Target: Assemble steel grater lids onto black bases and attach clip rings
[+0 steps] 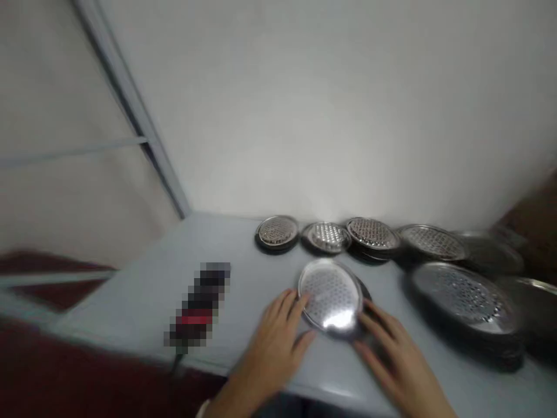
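Strainer plate (331,295), between left hand (272,351), right hand (398,363)

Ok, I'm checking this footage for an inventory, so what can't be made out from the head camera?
- Head view: the pixelated object is blurred too heavily to identify.
- Head view: whatever lies beneath the perforated metal plate is hidden by that plate and the right hand.
- Head view: the rightmost plate stack is cut off by the frame edge.

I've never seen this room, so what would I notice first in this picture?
The shiny holed plate between the left hand and right hand catches the eye first. More plates line up behind it, and a big stack sits to the right.
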`<state>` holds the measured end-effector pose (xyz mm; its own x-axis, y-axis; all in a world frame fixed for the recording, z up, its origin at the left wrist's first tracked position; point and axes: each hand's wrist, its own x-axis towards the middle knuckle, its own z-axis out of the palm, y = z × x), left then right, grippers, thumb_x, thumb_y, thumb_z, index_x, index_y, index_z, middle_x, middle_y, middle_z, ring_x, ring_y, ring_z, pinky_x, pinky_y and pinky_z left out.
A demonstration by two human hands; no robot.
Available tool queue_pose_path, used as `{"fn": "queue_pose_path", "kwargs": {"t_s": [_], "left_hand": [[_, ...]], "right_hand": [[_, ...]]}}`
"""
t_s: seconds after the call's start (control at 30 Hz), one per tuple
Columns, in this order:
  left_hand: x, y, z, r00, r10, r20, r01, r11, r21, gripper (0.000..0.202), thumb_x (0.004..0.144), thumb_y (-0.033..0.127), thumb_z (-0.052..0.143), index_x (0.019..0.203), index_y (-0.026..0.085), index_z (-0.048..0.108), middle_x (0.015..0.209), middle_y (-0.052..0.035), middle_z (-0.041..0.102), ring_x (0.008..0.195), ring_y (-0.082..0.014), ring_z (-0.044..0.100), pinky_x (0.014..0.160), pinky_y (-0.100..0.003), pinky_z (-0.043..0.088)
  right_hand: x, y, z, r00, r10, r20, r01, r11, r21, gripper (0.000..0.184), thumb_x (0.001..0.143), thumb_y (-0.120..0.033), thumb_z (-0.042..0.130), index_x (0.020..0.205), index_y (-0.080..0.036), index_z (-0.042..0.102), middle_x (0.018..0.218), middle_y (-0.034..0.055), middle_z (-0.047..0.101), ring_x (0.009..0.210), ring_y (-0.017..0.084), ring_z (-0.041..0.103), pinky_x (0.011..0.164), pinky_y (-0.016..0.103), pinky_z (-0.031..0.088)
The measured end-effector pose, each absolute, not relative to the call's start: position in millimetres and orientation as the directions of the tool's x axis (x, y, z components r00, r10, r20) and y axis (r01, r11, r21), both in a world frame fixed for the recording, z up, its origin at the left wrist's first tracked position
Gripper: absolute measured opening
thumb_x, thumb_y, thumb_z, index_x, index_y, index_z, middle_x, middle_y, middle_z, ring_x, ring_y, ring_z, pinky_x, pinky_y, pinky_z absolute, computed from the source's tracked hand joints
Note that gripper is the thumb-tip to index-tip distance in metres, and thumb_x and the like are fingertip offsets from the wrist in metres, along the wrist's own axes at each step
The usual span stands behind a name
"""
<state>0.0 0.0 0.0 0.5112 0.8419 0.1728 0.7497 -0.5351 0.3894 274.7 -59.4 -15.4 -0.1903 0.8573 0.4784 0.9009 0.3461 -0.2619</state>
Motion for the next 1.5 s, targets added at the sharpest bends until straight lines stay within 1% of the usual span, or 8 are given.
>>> {"fn": "queue_pose_path", "kwargs": {"t_s": [0.13, 0.23, 0.5, 0.73, 0.9, 1.03, 1.2, 1.5], "left_hand": [[-1, 0, 6, 0.512, 0.836, 0.198, 0.74, -0.547, 0.392, 0.059, 0.101, 0.038, 0.055, 0.155, 0.024, 0.036, 0.155, -0.0132, 0.048, 0.145, -0.0316, 0.041, 0.118, -0.056, 0.039], [-2, -1, 8, 0.513, 0.831, 0.212, 0.732, -0.553, 0.398, 0.059, 0.1, 0.035, 0.057, 0.155, 0.025, 0.037, 0.154, -0.0126, 0.049, 0.144, -0.0309, 0.043, 0.118, -0.055, 0.04], [-4, -2, 12, 0.518, 0.835, 0.186, 0.73, -0.545, 0.414, 0.061, 0.101, 0.032, 0.056, 0.157, 0.026, 0.034, 0.155, -0.0123, 0.048, 0.144, -0.031, 0.041, 0.119, -0.055, 0.039], [-4, -2, 11, 0.517, 0.838, 0.177, 0.733, -0.54, 0.413, 0.061, 0.101, 0.033, 0.056, 0.157, 0.027, 0.033, 0.156, -0.0125, 0.046, 0.145, -0.0316, 0.04, 0.119, -0.056, 0.038], [-4, -3, 12, 0.518, 0.837, 0.177, 0.733, -0.541, 0.413, 0.061, 0.1, 0.032, 0.056, 0.157, 0.026, 0.035, 0.155, -0.0127, 0.048, 0.145, -0.0313, 0.041, 0.119, -0.056, 0.038], [-4, -2, 14, 0.519, 0.837, 0.172, 0.738, -0.541, 0.404, 0.06, 0.1, 0.032, 0.056, 0.156, 0.025, 0.035, 0.154, -0.0128, 0.049, 0.145, -0.0315, 0.041, 0.119, -0.055, 0.038], [-3, -2, 16, 0.523, 0.836, 0.163, 0.738, -0.541, 0.403, 0.06, 0.1, 0.032, 0.056, 0.156, 0.024, 0.036, 0.154, -0.0134, 0.049, 0.145, -0.0322, 0.041, 0.119, -0.056, 0.038], [-3, -2, 14, 0.518, 0.839, 0.163, 0.734, -0.535, 0.418, 0.06, 0.1, 0.032, 0.058, 0.156, 0.025, 0.036, 0.154, -0.0123, 0.049, 0.145, -0.0312, 0.04, 0.12, -0.054, 0.037]], "right_hand": [[277, -59, -18, -0.192, 0.857, 0.478, 0.895, 0.352, -0.272, 0.047, 0.099, -0.044, 0.056, 0.144, -0.031, 0.051, 0.148, 0.0099, 0.055, 0.127, 0.031, 0.062, 0.099, 0.049, 0.059], [277, -59, -19, -0.185, 0.865, 0.466, 0.897, 0.342, -0.278, 0.047, 0.099, -0.045, 0.056, 0.144, -0.031, 0.051, 0.149, 0.0097, 0.054, 0.128, 0.031, 0.061, 0.1, 0.05, 0.059], [279, -60, -23, -0.185, 0.872, 0.454, 0.906, 0.331, -0.265, 0.048, 0.1, -0.047, 0.055, 0.145, -0.031, 0.05, 0.151, 0.0099, 0.052, 0.13, 0.031, 0.06, 0.102, 0.051, 0.057], [279, -59, -22, -0.184, 0.863, 0.471, 0.9, 0.34, -0.271, 0.046, 0.099, -0.049, 0.055, 0.142, -0.031, 0.054, 0.148, 0.0092, 0.056, 0.127, 0.031, 0.062, 0.1, 0.049, 0.059], [279, -60, -21, -0.195, 0.859, 0.474, 0.898, 0.351, -0.266, 0.046, 0.099, -0.048, 0.056, 0.142, -0.031, 0.056, 0.148, 0.009, 0.056, 0.127, 0.031, 0.063, 0.101, 0.047, 0.059], [280, -59, -22, -0.197, 0.861, 0.468, 0.905, 0.344, -0.252, 0.047, 0.099, -0.047, 0.055, 0.143, -0.031, 0.054, 0.15, 0.0093, 0.055, 0.128, 0.031, 0.062, 0.101, 0.048, 0.059], [279, -58, -21, -0.187, 0.861, 0.473, 0.9, 0.344, -0.269, 0.046, 0.099, -0.047, 0.055, 0.143, -0.03, 0.054, 0.148, 0.0097, 0.056, 0.128, 0.03, 0.062, 0.101, 0.047, 0.058], [280, -60, -22, -0.185, 0.866, 0.465, 0.901, 0.338, -0.272, 0.047, 0.099, -0.048, 0.055, 0.143, -0.03, 0.053, 0.148, 0.0098, 0.056, 0.127, 0.03, 0.062, 0.102, 0.047, 0.058]]}}
